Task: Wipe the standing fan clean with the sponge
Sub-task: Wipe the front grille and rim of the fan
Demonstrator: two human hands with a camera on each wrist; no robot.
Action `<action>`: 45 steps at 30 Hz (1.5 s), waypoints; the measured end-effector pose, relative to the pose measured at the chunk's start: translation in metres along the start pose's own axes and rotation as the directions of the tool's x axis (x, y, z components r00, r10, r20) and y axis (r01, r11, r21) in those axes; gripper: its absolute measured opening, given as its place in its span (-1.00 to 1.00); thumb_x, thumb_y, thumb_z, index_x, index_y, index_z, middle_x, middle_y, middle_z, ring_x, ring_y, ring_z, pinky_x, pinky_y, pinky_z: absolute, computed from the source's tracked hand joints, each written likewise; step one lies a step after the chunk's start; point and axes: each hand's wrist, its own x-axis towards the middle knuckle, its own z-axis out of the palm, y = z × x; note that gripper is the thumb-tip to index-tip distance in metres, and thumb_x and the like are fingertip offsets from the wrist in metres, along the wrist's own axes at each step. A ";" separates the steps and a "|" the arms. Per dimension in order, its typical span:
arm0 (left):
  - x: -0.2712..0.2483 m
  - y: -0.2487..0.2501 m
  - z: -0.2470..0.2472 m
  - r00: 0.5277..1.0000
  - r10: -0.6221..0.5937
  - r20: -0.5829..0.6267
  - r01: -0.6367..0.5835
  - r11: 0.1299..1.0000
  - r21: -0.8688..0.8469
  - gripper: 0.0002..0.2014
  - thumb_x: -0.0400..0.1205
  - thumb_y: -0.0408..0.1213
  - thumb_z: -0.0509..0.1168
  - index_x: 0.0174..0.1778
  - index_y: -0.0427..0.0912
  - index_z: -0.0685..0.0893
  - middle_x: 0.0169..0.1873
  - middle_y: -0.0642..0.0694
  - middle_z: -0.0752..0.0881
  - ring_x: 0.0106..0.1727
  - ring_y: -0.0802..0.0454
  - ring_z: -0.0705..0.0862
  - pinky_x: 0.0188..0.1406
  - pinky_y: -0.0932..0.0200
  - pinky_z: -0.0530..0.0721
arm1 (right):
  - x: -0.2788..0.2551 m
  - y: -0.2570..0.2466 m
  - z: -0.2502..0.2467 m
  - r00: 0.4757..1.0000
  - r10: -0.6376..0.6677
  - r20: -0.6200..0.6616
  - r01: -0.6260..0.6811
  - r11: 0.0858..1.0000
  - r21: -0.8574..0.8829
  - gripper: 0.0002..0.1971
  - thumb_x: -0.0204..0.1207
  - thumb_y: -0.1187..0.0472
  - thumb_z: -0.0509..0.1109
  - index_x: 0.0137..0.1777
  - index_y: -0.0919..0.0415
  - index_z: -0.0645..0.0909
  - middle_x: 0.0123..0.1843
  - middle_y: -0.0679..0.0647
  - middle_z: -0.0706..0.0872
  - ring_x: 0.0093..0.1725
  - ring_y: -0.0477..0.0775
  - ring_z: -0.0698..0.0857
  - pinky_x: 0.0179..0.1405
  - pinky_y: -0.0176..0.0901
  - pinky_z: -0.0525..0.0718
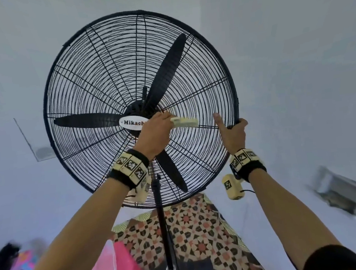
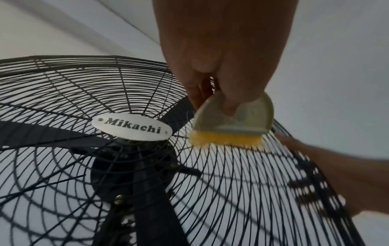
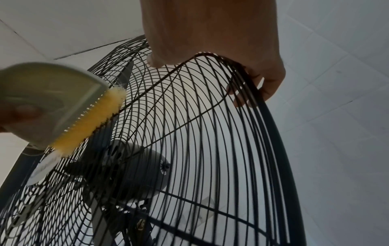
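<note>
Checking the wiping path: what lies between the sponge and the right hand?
Only bare grille wires between sponge and right hand, seen in the head view.

Head view: from above and behind both forearms, facing forward and down at front of standing fan (image 1: 140, 108); whole grille in frame, floor at bottom edge.

Left wrist view: very close, looks along left hand (image 2: 221, 55) at top centre of frame toward sponge (image 2: 229, 126) on grille, fan hub lower left.

Right wrist view: very close, at fan rim, right hand (image 3: 212, 41) at top, looks across grille sideways.

Shared by all three: grille, sponge.
</note>
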 end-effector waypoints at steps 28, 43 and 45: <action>0.034 -0.010 -0.030 0.952 -0.178 -0.248 0.122 0.966 -0.227 -0.72 0.83 -0.36 0.22 0.37 -0.36 0.72 0.17 -0.20 0.76 0.08 -0.08 0.68 0.09 0.14 0.60 | 0.033 -0.041 -0.004 1.000 -0.001 0.021 0.001 1.000 -0.024 -0.08 0.30 -0.76 0.11 0.37 -0.02 0.36 0.08 0.13 0.81 0.01 0.13 0.76 0.19 0.05 0.68; 0.049 0.020 -0.022 0.940 -0.013 -0.342 -0.014 0.997 -0.075 -0.70 0.65 -0.60 0.38 0.29 -0.34 0.75 0.04 -0.25 0.76 -0.03 -0.23 0.71 -0.15 -0.19 0.84 | 0.023 -0.031 -0.010 0.999 -0.037 0.018 0.037 0.999 -0.005 -0.05 0.48 -0.65 0.12 0.63 0.06 0.38 0.27 0.04 0.63 0.25 0.14 0.63 0.49 -0.02 0.48; 0.037 0.019 -0.005 0.962 0.010 -0.273 -0.024 0.999 -0.048 -0.60 0.63 -0.60 0.36 0.37 -0.25 0.71 0.13 -0.18 0.74 0.04 -0.17 0.67 -0.18 -0.16 0.83 | 0.021 -0.033 -0.010 0.998 -0.069 0.007 0.069 0.997 -0.028 -0.15 0.52 -0.61 0.13 0.50 0.08 0.46 0.12 -0.02 0.69 0.04 0.09 0.69 0.30 -0.04 0.56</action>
